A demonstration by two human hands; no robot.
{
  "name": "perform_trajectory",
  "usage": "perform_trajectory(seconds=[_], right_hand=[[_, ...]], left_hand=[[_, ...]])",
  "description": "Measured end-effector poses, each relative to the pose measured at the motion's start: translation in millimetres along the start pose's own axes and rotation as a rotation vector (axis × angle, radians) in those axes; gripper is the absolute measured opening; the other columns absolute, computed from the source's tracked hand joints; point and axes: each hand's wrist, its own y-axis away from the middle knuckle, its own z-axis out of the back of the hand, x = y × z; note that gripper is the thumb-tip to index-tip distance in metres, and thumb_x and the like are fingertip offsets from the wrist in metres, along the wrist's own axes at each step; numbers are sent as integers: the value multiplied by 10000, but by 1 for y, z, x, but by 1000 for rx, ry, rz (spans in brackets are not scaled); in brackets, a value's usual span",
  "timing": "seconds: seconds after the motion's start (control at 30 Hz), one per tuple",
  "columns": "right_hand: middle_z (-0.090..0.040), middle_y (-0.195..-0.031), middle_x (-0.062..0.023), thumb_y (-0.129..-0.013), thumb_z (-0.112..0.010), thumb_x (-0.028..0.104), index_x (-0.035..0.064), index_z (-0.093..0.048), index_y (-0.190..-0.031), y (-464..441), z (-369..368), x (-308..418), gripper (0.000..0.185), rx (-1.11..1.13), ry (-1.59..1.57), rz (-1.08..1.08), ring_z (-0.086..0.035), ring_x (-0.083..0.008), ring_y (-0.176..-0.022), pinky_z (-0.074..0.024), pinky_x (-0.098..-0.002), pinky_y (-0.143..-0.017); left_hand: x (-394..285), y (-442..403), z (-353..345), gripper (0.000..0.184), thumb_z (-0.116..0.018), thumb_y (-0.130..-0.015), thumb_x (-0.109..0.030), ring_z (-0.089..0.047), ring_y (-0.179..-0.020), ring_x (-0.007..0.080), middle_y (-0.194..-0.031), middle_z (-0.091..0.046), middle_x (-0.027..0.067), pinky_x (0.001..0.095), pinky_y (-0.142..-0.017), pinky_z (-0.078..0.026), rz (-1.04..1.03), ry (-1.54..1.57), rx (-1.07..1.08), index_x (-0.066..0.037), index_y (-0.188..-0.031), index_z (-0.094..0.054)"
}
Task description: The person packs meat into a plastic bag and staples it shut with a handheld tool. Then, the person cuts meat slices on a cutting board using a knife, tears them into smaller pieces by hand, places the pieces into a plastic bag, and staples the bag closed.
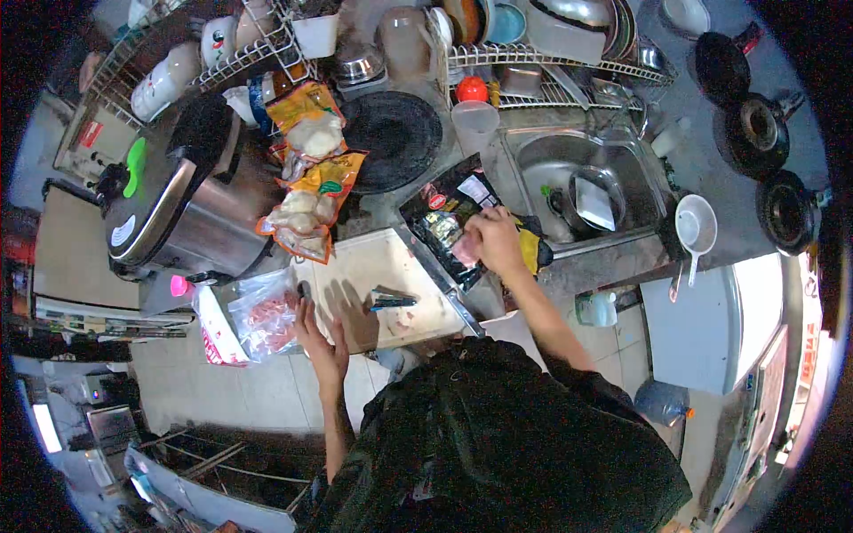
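My right hand (pixel 494 242) is closed on a pink piece of meat (pixel 464 250), above a black printed food pouch (pixel 442 202) that lies flat on the counter. My left hand (pixel 322 345) has its fingers spread at the left edge of a pale cutting board (pixel 355 258). Beside those fingers is a clear plastic bag (pixel 263 322) with pinkish minced-looking meat inside. A small dark-handled tool (pixel 393 300) rests on the board; its kind is unclear. Two orange-edged packs (pixel 311 209) of pale food lie behind the board.
A large steel cooker (pixel 200 200) stands at the left, and a round black plate (pixel 391 142) lies at the back. To the right is a sink (pixel 569 160) with a pan in it. Dish racks (pixel 551 59) line the back; pans (pixel 755 133) hang at the far right.
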Motion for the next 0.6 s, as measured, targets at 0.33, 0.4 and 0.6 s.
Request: perform_trajectory(seconds=[0.33, 0.4, 0.6], right_hand=[[-592, -1251, -228, -752, -812, 585, -22, -474, -1350, -8, -33, -63, 916, -59, -175, -560, -530, -390, -1215, -410, -471, -1042], [-586, -1321, -246, -805, -738, 656, -42, -431, -1414, -12, -38, -84, 977, -8, -851, -900, -569, -374, -1209, -435, -452, -1035], [-667, -1202, -215, -856, -736, 527, -96, -556, -1295, -19, -54, -141, 783, 152, -320, -748, -636, -287, -1095, -486, -375, -949]], left_hand=[[-66, -39, -56, 474, -638, -977, -163, -530, -1240, 333, -1345, -538, 230, 417, -1078, -398, -14, 475, 199, 66, -1357, -470], [-76, -50, -90, 507, -658, -967, -165, -566, -1203, 313, -1297, -570, 212, 391, -1034, -444, -32, 536, 265, 58, -1372, -449], [-85, -78, -178, 670, -768, -858, -223, -630, -987, 358, -1066, -624, 214, 434, -873, -512, -264, 275, 118, 121, -1334, -447]])
